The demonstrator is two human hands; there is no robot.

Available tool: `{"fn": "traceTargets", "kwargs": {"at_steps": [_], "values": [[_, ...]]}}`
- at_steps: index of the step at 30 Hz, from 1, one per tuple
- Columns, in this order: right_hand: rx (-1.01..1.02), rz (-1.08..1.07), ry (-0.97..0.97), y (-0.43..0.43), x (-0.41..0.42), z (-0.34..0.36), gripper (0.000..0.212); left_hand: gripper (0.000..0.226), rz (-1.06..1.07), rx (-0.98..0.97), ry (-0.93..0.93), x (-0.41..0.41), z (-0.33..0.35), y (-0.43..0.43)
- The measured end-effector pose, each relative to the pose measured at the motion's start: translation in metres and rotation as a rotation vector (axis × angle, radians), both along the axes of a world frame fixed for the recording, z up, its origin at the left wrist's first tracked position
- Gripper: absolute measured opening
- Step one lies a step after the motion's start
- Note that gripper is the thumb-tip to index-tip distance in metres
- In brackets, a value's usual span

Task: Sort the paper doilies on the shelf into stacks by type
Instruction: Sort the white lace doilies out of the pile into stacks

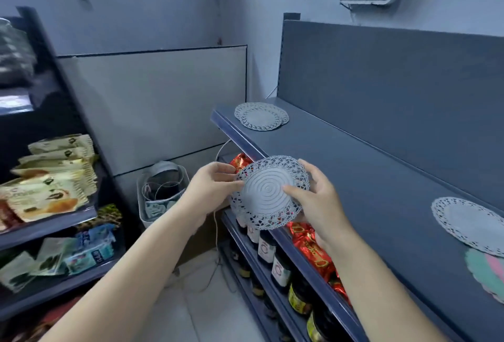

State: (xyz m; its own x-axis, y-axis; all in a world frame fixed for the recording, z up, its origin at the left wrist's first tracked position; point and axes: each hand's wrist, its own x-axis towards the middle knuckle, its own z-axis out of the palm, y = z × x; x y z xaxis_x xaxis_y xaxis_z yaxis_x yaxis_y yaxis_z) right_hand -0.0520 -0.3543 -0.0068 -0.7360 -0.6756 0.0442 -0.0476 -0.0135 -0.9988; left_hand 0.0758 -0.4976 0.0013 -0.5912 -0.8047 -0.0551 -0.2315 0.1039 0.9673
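Note:
A round white lace doily [268,194] with concentric rings is held in the air over the front edge of the grey shelf [354,167]. My left hand [211,187] pinches its left rim. My right hand [317,200] grips its right side, thumb on top. It may be more than one sheet; I cannot tell. A small stack of similar lace doilies [260,116] lies at the far left end of the shelf. A larger white doily with a punched border [469,221] lies at the right, and partly under it are teal and pink scalloped doilies [488,270].
Below the shelf, lower racks hold dark jars [281,270] and red foil packs [313,249]. A second rack on the left carries snack bags [51,178]. A white bin with cables [161,191] stands on the floor in the corner between the racks.

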Motion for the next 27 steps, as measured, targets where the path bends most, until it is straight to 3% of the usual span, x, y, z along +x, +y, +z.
{"fn": "traceTargets", "kwargs": {"at_steps": [9, 14, 21, 27], "values": [[0.062, -0.071, 0.006, -0.103, -0.075, -0.009, 0.061, 0.037, -0.104, -0.114, -0.082, -0.086, -0.014, -0.104], [0.139, -0.076, 0.010, -0.161, -0.124, -0.007, 0.075, 0.046, -0.124, -0.226, -0.180, -0.137, -0.010, -0.159], [0.293, -0.097, 0.238, -0.246, -0.167, 0.005, 0.081, 0.040, -0.186, -0.399, -0.179, -0.196, 0.004, -0.245], [0.549, -0.105, 0.469, -0.303, -0.220, -0.003, 0.084, 0.045, -0.405, -0.596, -0.272, -0.263, -0.001, -0.315]]}}
